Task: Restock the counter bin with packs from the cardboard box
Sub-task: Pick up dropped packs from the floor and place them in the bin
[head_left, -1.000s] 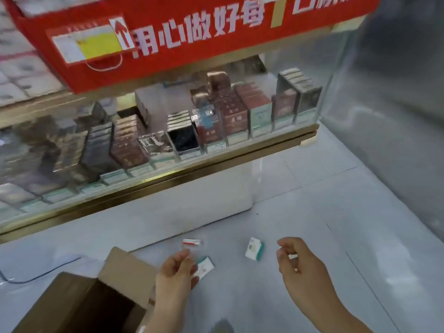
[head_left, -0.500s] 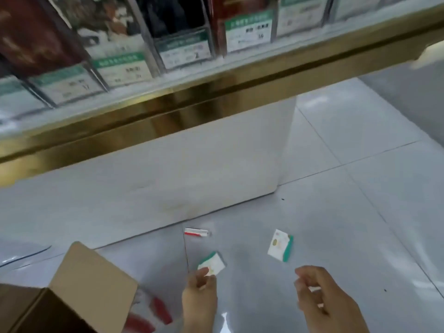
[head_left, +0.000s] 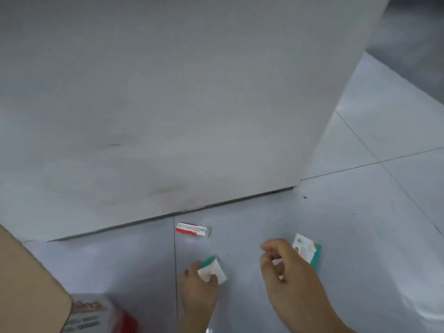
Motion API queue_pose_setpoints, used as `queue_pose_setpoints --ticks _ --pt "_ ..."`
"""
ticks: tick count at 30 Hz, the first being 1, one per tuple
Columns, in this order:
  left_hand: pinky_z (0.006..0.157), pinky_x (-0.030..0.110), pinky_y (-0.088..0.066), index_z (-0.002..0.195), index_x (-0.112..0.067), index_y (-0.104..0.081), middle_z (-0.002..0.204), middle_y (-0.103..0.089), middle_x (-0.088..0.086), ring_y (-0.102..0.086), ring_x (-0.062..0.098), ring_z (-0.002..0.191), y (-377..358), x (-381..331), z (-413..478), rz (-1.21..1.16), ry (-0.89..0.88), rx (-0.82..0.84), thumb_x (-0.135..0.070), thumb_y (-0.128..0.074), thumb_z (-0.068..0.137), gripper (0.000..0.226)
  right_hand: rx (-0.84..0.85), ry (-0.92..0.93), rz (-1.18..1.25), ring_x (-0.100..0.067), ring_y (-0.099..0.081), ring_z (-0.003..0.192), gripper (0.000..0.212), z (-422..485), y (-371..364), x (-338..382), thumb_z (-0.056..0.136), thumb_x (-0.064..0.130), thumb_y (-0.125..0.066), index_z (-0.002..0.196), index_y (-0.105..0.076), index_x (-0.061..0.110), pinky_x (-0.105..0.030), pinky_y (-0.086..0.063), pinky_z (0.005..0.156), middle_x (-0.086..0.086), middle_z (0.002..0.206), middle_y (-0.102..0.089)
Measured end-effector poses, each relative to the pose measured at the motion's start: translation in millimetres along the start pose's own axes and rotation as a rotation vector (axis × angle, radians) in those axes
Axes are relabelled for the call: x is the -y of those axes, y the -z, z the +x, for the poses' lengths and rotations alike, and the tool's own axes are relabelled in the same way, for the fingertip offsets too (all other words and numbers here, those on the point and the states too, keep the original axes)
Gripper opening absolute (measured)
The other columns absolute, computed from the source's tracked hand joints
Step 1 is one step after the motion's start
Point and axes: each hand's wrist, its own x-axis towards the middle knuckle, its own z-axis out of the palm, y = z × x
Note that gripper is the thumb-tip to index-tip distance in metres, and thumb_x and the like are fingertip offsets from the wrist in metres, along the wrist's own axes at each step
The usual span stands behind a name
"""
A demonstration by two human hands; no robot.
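Three packs lie on the pale tiled floor. My left hand (head_left: 198,288) pinches a white pack with a green end (head_left: 212,270) at floor level. My right hand (head_left: 286,275) hovers with curled fingers just left of a second white-and-green pack (head_left: 308,251), partly covering it; something small and white shows between its fingers, too blurred to name. A red-and-white pack (head_left: 192,229) lies flat beyond both hands, near the counter base. A flap of the cardboard box (head_left: 26,289) fills the lower left corner.
The white counter base (head_left: 168,104) rises as a wall straight ahead, its foot meeting the floor just past the packs. A red-and-white carton (head_left: 96,313) lies against the box flap. Open tiled floor (head_left: 372,212) stretches to the right.
The view has dropped from the display shelves to the floor. My left hand reached the near green-ended pack and took hold of it. My right hand moved forward beside the right pack.
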Motion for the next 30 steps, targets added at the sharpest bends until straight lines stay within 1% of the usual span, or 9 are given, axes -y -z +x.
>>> queue_pose_setpoints --ticks 3,6,11,15,17,20,24,26,30 --pt "0.100 0.033 -0.041 0.133 -0.016 -0.050 0.128 -0.048 0.011 -0.052 0.029 0.116 -6.4 2.4 20.0 0.099 -0.032 0.022 -0.016 -0.067 0.082 0.054 0.006 0.073 -0.039 -0.001 -0.057 0.071 0.011 22.6 -22.6 3.0 0.095 0.028 -0.049 0.099 -0.046 0.037 -0.017 -0.042 0.071 0.020 0.090 -0.057" --pt "0.106 0.034 -0.036 0.140 -0.022 -0.040 0.139 -0.041 0.005 -0.043 0.027 0.125 -15.7 10.6 38.9 0.196 -0.062 0.072 -0.026 -0.065 0.086 0.060 -0.001 0.109 -0.027 -0.010 -0.059 0.080 0.010 44.6 -44.6 3.0 0.095 0.026 -0.048 0.104 -0.049 0.031 -0.022 -0.043 0.075 0.011 0.097 -0.057" --pt "0.108 0.033 -0.027 0.142 -0.025 -0.034 0.143 -0.035 0.001 -0.038 0.024 0.130 -33.4 29.5 56.4 0.416 -0.189 0.119 -0.042 -0.065 0.079 0.072 0.036 0.111 -0.044 -0.019 -0.059 0.097 0.023 60.1 -77.6 -1.6 0.096 0.026 -0.048 0.116 -0.054 0.018 -0.027 -0.043 0.082 0.001 0.106 -0.060" --pt "0.108 0.042 -0.031 0.141 -0.028 -0.030 0.140 -0.035 -0.001 -0.031 0.026 0.133 -42.0 43.4 60.4 0.480 -0.238 0.151 -0.048 -0.069 0.072 0.083 0.079 0.113 -0.080 -0.018 -0.056 0.096 0.025 60.3 -96.6 -11.9 0.096 0.026 -0.049 0.118 -0.052 0.017 -0.025 -0.039 0.079 0.000 0.109 -0.061" --pt "0.110 0.044 -0.029 0.142 -0.024 -0.026 0.141 -0.036 0.002 -0.031 0.027 0.133 -44.5 48.5 62.4 0.556 -0.292 0.120 -0.045 -0.070 0.072 0.085 0.088 0.114 -0.089 -0.015 -0.052 0.091 0.024 61.1 -100.7 -16.2 0.096 0.026 -0.048 0.118 -0.052 0.017 -0.024 -0.038 0.077 0.001 0.105 -0.060" --pt "0.114 0.038 -0.019 0.145 -0.013 -0.019 0.141 -0.035 0.008 -0.033 0.027 0.132 -43.5 49.8 61.5 0.703 -0.335 0.097 -0.027 -0.066 0.079 0.082 0.103 0.114 -0.116 -0.013 -0.049 0.087 0.024 62.9 -103.1 -20.8 0.096 0.027 -0.048 0.118 -0.051 0.018 -0.024 -0.037 0.075 0.002 0.102 -0.058" --pt "0.110 0.034 -0.024 0.145 -0.009 -0.017 0.138 -0.035 0.008 -0.036 0.024 0.127 -40.2 48.5 58.4 0.850 -0.355 0.074 -0.021 -0.062 0.082 0.079 0.112 0.123 -0.143 -0.013 -0.051 0.087 0.026 66.2 -102.6 -23.1 0.097 0.028 -0.048 0.121 -0.050 0.017 -0.028 -0.044 0.078 -0.001 0.109 -0.061" --pt "0.107 0.033 -0.026 0.143 -0.011 -0.020 0.136 -0.035 0.007 -0.037 0.023 0.124 -37.5 43.3 56.2 0.818 -0.351 0.069 -0.025 -0.063 0.082 0.076 0.116 0.117 -0.156 -0.013 -0.053 0.090 0.027 67.8 -99.5 -23.0 0.097 0.028 -0.047 0.122 -0.049 0.018 -0.028 -0.044 0.078 -0.001 0.112 -0.062" --pt "0.101 0.032 -0.032 0.138 -0.013 -0.025 0.130 -0.037 0.006 -0.041 0.022 0.119 -27.5 8.9 45.1 0.477 -0.370 -0.049 -0.042 -0.071 0.075 0.084 0.071 0.118 -0.152 -0.016 -0.056 0.100 0.026 74.9 -90.4 -17.2 0.096 0.026 -0.048 0.120 -0.051 0.017 -0.021 -0.035 0.074 -0.001 0.115 -0.061"
